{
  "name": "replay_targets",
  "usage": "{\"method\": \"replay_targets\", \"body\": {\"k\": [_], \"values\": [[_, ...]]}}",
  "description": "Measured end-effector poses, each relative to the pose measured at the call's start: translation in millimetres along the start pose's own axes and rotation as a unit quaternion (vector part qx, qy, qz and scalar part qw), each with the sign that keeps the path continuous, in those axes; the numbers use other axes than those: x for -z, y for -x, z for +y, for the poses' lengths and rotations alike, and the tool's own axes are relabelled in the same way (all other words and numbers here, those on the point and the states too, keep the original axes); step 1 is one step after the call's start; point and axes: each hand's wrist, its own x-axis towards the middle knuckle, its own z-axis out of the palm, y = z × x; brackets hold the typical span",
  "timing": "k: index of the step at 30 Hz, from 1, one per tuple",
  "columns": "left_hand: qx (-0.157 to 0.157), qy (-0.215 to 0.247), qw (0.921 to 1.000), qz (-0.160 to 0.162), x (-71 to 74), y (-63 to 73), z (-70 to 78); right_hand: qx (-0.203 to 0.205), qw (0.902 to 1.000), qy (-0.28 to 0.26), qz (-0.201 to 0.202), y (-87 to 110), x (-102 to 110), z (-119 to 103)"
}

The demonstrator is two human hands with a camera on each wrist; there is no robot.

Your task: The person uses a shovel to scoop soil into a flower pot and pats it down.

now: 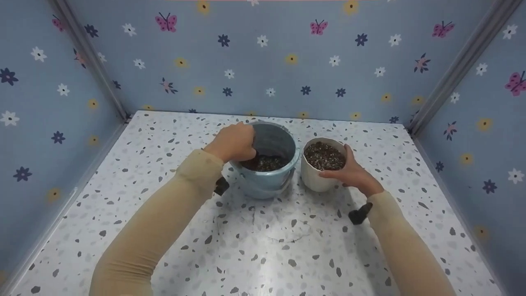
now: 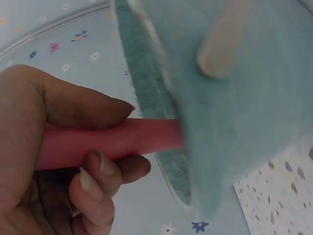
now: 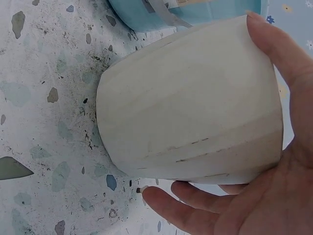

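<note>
My left hand [image 1: 235,142] is over the left rim of a light blue bucket [image 1: 263,185] with dark soil [image 1: 269,163] low inside. In the left wrist view its fingers grip a pink handle [image 2: 112,142] that runs down past the bucket's rim; the tool's far end is hidden. Beside the bucket stands a white pot [image 1: 314,181], filled near its top with speckled soil [image 1: 324,156]. My right hand [image 1: 353,170] holds this pot, thumb and fingers spread around its side near the rim. The right wrist view shows the pot's faceted wall, with the thumb at the rim.
Both containers stand on a white speckled tabletop [image 1: 263,255]. Patterned blue panels [image 1: 263,53] enclose the back and sides. Dark crumbs [image 3: 90,117] lie by the pot's base. A bucket handle [image 3: 166,12] hangs along the bucket's side.
</note>
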Motion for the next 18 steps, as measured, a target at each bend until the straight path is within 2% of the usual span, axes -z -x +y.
{"method": "replay_targets", "body": {"k": [4, 6, 8, 12, 18], "values": [[0.021, 0.063, 0.9977, -0.013, 12.1, -0.3, -2.1, -0.004, 1.0, 0.004, 0.002, 0.3, 0.8, -0.7], [0.021, 0.097, 0.9948, -0.022, 17.0, -0.9, -5.7, -0.004, 1.0, 0.007, 0.004, 0.3, 1.2, -0.6], [0.011, 0.129, 0.991, -0.034, 21.4, -1.1, -9.9, -0.003, 0.9999, 0.01, 0.007, -0.5, 1.1, -0.4], [-0.028, 0.174, 0.9822, -0.064, 30.5, 0.0, -16.5, -0.006, 0.9999, 0.01, 0.006, -2.7, 0.0, 1.7], [-0.043, 0.197, 0.9747, -0.097, 48.6, -0.2, -17.5, 0.003, 1.0, 0.004, 0.002, 1.0, -2.3, 0.7]]}}
